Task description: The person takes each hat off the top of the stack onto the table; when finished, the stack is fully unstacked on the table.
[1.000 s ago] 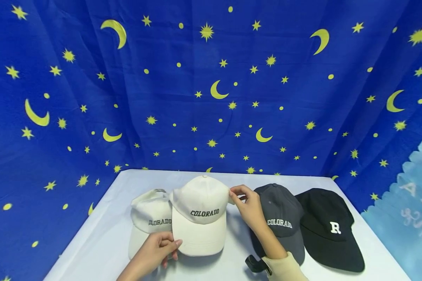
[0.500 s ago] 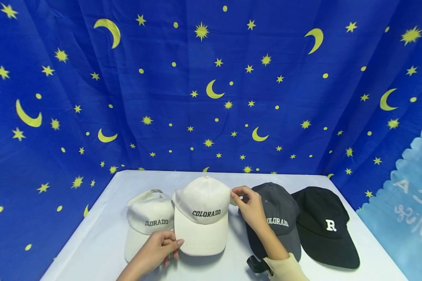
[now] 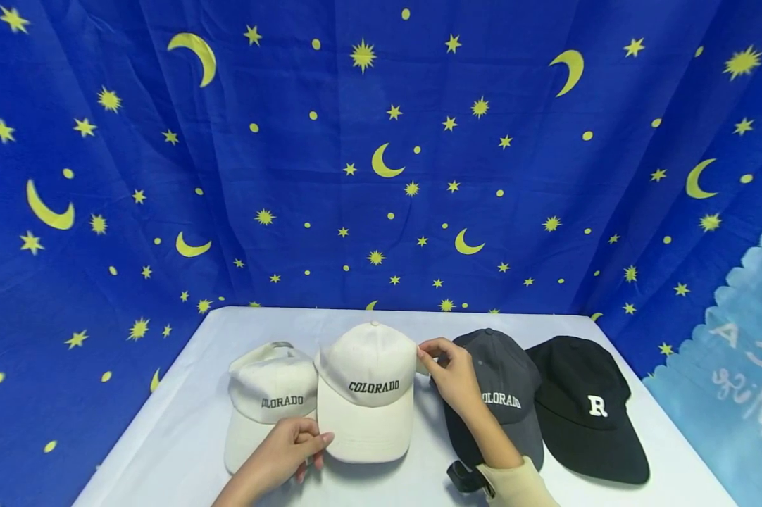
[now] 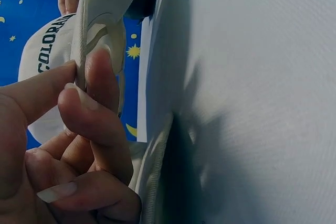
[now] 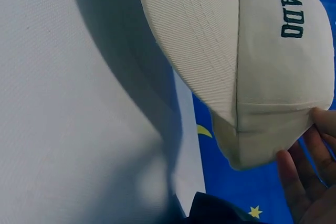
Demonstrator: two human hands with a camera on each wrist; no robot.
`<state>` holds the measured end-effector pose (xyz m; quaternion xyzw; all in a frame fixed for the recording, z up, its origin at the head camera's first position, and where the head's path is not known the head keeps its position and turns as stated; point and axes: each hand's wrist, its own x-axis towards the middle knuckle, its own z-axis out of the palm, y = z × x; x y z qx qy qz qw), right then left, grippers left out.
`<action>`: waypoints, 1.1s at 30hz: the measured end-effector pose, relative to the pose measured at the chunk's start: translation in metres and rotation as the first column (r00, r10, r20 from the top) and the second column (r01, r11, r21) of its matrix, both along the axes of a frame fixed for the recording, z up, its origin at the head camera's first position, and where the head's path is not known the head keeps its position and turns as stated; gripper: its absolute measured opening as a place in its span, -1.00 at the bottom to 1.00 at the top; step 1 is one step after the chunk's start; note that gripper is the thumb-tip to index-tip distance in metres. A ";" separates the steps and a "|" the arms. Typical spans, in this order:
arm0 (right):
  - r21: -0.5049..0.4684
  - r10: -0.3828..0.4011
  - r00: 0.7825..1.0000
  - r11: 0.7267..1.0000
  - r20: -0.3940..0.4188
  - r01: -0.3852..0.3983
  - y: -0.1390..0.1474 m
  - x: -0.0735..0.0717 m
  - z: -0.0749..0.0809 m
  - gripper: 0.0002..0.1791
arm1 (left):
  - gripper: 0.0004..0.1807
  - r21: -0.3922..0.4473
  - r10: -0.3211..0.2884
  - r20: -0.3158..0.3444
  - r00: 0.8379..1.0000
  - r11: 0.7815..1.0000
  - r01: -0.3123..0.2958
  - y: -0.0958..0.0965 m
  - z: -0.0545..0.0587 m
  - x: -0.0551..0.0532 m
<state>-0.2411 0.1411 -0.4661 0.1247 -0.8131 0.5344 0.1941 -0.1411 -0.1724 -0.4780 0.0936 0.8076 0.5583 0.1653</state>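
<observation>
A cream baseball cap (image 3: 365, 433) lettered COLORADO faces me mid-table, its brim raised off the tabletop with a shadow below. My left hand (image 3: 286, 451) pinches the left edge of the brim; in the left wrist view the brim (image 4: 107, 3) sits between thumb and finger. On the other side, my right hand (image 3: 453, 373) grips the cap's rear side edge, as the right wrist view shows at the fingers (image 5: 294, 182). Behind my left hand, a second off-white COLORADO cap (image 3: 270, 384) lies on the table, partly covered by that hand.
To the right lie a dark grey COLORADO cap (image 3: 498, 366), partly behind my right forearm, and a black cap (image 3: 577, 384) with a white R. The white table (image 3: 184, 422) ends at a blue curtain (image 3: 330, 183) with yellow moons and stars. A dark strap (image 3: 466, 477) hangs at my right wrist.
The head view has turned slightly right. The held cream cap has shifted a little to the right of the off-white cap and sunk slightly. Both hands keep their grip.
</observation>
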 end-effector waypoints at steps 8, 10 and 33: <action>0.009 0.002 0.999 1.000 0.034 -0.002 0.002 0.000 -0.001 -0.95 | -0.61 -0.010 -0.005 -0.001 1.000 1.000 0.005 0.001 -0.003 -0.002; 0.014 0.001 0.999 1.000 0.039 -0.002 0.002 0.000 -0.001 -0.95 | -0.61 -0.014 -0.012 0.001 1.000 1.000 0.013 0.002 -0.003 -0.002; 0.070 -0.033 0.996 0.997 0.085 0.027 0.014 0.001 0.004 -0.96 | -0.62 -0.051 -0.047 -0.067 0.997 0.998 0.044 0.012 -0.005 -0.007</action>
